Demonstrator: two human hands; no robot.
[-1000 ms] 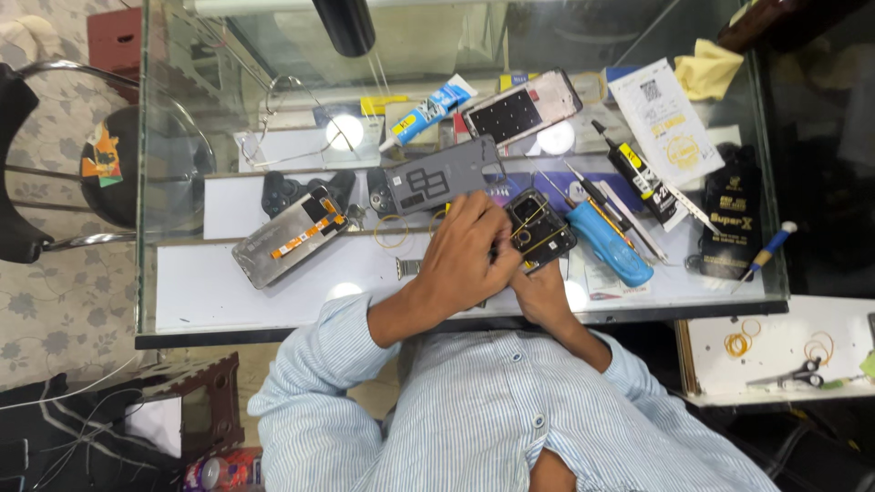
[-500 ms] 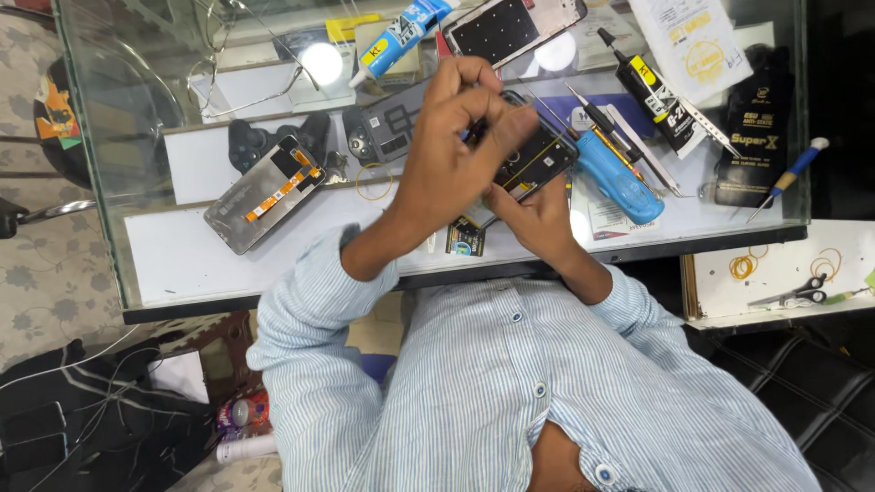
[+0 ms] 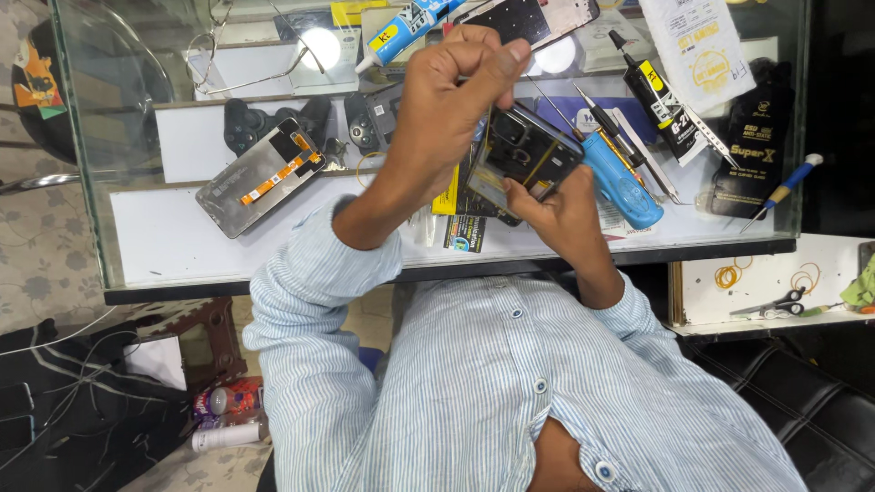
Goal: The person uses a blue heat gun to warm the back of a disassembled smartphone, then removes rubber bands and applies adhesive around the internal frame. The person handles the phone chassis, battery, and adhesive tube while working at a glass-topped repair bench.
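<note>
Raised since a second ago, my left hand [image 3: 456, 87] pinches closed above the opened phone [image 3: 521, 155]; what it grips, I cannot tell. My right hand [image 3: 565, 214] cradles it over the glass counter [image 3: 182, 241], internals exposed, reassembly seemingly unfinished.

Two hands work above the glass bench [image 3: 273, 255]: the left hand [image 3: 456, 91] and the right hand [image 3: 561, 214], with one opened phone [image 3: 524, 155] between them. On the bench lie one more opened phone body [image 3: 260, 178] at the left, two glue tubes, one blue [image 3: 406, 27] at the far side and one black [image 3: 656, 91] at the right, and one blue bottle [image 3: 620, 187]. One small blue-handled screwdriver [image 3: 784, 187] lies at the right edge, and one pair of scissors [image 3: 775, 305] lies on the lower white shelf [image 3: 729, 310] to the right.
</note>
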